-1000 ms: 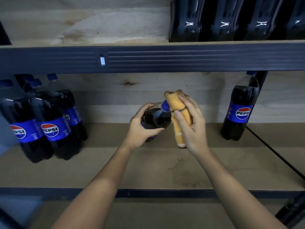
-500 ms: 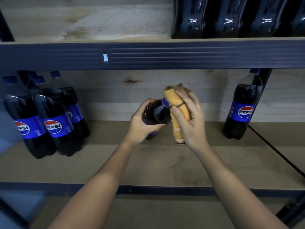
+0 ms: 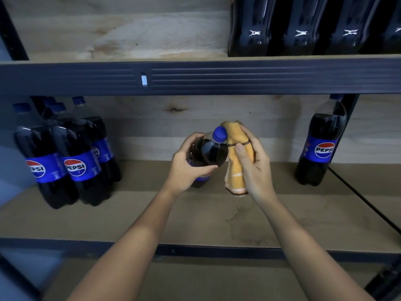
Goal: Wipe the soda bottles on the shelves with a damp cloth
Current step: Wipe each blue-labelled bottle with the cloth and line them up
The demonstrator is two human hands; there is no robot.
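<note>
A: Where does the work stand?

B: The left hand (image 3: 191, 164) is wrapped around the shoulder of a dark plastic cola bottle with a blue screw cap (image 3: 209, 153), thumb across the near face and fingers curled over the far side. The bottle sits mid-shelf over the pale wooden shelf board (image 3: 152, 218) and leans toward the camera; I cannot tell whether its base touches the board.

A: And the cloth?

B: The right hand (image 3: 253, 164) grips a bunched orange terry cloth with a dark border stripe (image 3: 237, 164), fingers closed round it, index finger lying along the front. The cloth presses against the right side of the neck, just beside the cap.

A: How should the wipe go?

B: I'd keep the left grip firm and low on the shoulder, then turn the bottle against the cloth so the whole neck gets covered (the cap ridges probably hold the most dust). Then draw the cloth down the body, shifting the left hand so the patch it covers is not skipped.

A: Anything to watch?

B: A damp bottle may slip, so it is best stood down squarely. The cluster of labelled cola bottles at the left (image 3: 73, 161) and the single labelled bottle at the right (image 3: 321, 148) stand well apart from the hands.
</note>
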